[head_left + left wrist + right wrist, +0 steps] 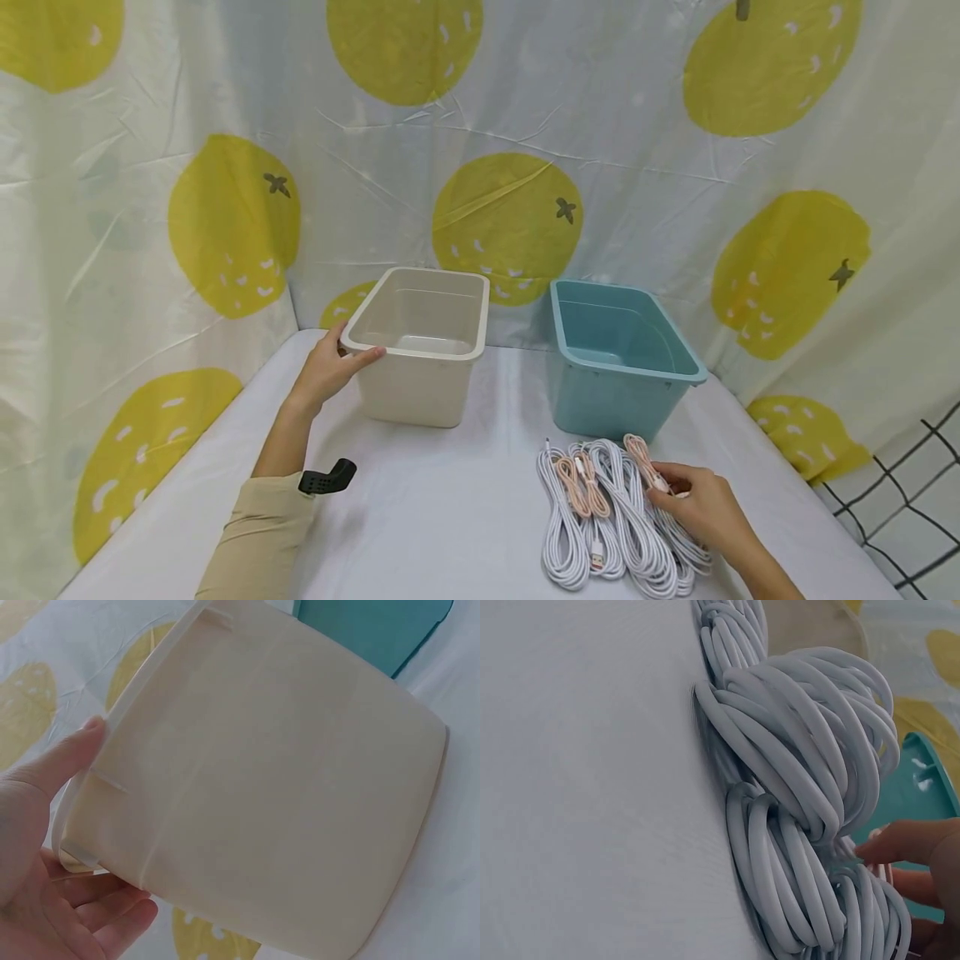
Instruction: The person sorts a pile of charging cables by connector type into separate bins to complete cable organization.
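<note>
At the left, my left hand (pixel 324 372) grips the front left corner of a beige plastic bin (pixel 412 390). Its thumb lies along the rim, and the other fingers curl under the rim, as the left wrist view shows. My right hand (pixel 697 502) pinches a coiled pink cable (pixel 639 454) between thumb and fingers, at the right side of a cable pile. Around it lie several bundled white cables (pixel 637 533), close up in the right wrist view as thick coils (pixel 810 742). Two more small pink cable coils (pixel 573 487) rest on the pile's left part.
A teal bin (pixel 611 407) stands right behind the cables, to the right of the beige one. White cloth covers the table (pixel 420 517). A lemon-print curtain (pixel 375 192) hangs behind and at both sides. Black wire mesh (pixel 907 500) shows at the lower right.
</note>
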Demonstrator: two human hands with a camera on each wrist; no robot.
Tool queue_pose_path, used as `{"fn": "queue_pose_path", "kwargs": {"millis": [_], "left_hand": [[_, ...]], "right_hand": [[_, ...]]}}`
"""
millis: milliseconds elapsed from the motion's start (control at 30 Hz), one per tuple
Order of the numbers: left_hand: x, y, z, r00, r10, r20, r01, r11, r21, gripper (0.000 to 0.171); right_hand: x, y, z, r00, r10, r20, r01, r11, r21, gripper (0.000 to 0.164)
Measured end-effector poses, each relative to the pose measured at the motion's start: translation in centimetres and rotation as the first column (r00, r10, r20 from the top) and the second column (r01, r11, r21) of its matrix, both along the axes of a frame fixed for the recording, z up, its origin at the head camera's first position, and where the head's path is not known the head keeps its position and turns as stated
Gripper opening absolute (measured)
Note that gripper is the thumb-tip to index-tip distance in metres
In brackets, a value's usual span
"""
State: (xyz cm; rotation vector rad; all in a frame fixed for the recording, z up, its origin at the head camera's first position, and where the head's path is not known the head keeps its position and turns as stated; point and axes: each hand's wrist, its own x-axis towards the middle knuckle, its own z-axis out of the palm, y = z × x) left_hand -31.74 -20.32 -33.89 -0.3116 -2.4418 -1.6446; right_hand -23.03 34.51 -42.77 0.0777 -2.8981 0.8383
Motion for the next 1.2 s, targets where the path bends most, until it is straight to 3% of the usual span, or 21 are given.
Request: {"fn": "queue_pose_path", "kwargs": {"millis": [200, 400, 633, 900, 1200], "left_hand": [[0.1, 0.0, 0.2, 1.000, -0.005, -0.002, 0.005, 1.000, 0.003, 0.085], [-1.5, -0.8, -1.2, 1.000, 0.002, -0.002, -0.002, 1.000, 0.024, 0.087], [-2.5, -1.2, -2.6, 1.000, 0.005, -0.022, -0.004, 1.000, 0.011, 0.093], [-2.8, -1.3, -2.8, 1.000, 0.012, -0.028, -0.012, 1.000, 0.007, 0.095], [-2.5, -1.2, -2.7, 1.000, 0.008, -0.027, -0.008, 1.000, 0.006, 0.094]], "right_hand": [[-0.2, 0.4, 0.3, 0.997, -0.023, 0.067, 0.034, 0.985, -0.169, 0.053], [-0.8, 0.8, 0.6, 0.998, 0.004, 0.061, 0.013, 0.961, -0.278, 0.048], [-1.0, 0.7, 1.1, 0.998, 0.046, 0.047, -0.030, 0.956, -0.292, 0.050], [-1.2, -0.1, 2.1, 0.997, 0.080, -0.006, -0.078, 0.944, -0.321, 0.045], [-1.9, -1.0, 3.7, 0.980, 0.182, -0.086, -0.200, 0.919, -0.339, 0.041]]}}
